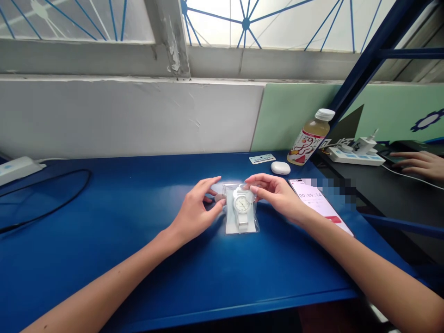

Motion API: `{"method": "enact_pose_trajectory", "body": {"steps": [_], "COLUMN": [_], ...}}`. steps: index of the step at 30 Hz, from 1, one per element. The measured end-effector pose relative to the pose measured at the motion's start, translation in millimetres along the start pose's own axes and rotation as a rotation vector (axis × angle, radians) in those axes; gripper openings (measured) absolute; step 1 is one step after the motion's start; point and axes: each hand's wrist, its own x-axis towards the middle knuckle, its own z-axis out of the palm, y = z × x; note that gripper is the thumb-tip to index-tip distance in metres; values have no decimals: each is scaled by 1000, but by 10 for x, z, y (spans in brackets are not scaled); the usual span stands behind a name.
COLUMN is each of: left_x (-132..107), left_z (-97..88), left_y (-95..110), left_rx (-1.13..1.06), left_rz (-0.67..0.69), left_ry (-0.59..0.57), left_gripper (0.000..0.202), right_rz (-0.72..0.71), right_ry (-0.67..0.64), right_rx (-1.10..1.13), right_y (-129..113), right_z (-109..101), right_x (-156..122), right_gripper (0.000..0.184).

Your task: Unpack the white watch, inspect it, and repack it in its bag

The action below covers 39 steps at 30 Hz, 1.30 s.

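A white wristwatch (241, 206) lies inside a clear plastic bag (240, 225) on the blue table (138, 240). My left hand (197, 210) rests at the bag's left edge, with thumb and fingers pinched on that edge near the top corner. My right hand (274, 194) comes in from the right, its fingertips pinching the bag's upper right corner. The bag lies flat between both hands.
A phone (321, 203) showing a timer lies right of the bag. A white earbud case (280, 168), a small card (262, 158) and a drink bottle (310, 138) stand further back. Another person's hand (418, 164) rests on the neighbouring dark desk by a power strip (355, 157). A black cable (52, 203) crosses the left.
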Motion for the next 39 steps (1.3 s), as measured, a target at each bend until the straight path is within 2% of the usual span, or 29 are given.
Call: {"method": "enact_pose_trajectory", "body": {"steps": [2,4,7,12,18,23,26,29,33,35,39], "left_x": [12,21,26,17,-20,-26,-29,-42,-55,-50,-30], "left_z": [7,12,5,-22,-1,23,28,29,19,14,8], "left_y": [-18,-25,-22,-64,-150,-180,-202,-213,-179,-149,-105], "left_rx": [-11,-19,-4,121,356,412,458,423,341,306,205], "left_rz": [29,23,-8,-4,192,365,406,377,320,284,199], "left_ry": [-71,-105,-62,32,32,71,30,-68,-144,-148,-103], "left_gripper": [38,24,15,14,12,19,24,25,19,21,19], "right_rz": [4,6,-7,-65,-155,-214,-291,-389,-373,-327,-265], "right_ry": [-14,-29,-27,75,157,130,101,-11,-262,-293,-270], "right_rx": [-5,-15,-77,-285,-523,-693,-816,-933,-1003,-1016,-1036], "right_y": [21,44,70,115,166,142,91,5,-87,-90,-19], "right_z": [6,13,17,11,27,19,-7,-45,-92,-95,-60], "right_x": [1,5,14,9,-26,-36,-59,-100,-145,-151,-141], "right_gripper": [27,26,26,23,17,15,18,30,68,77,78]}}
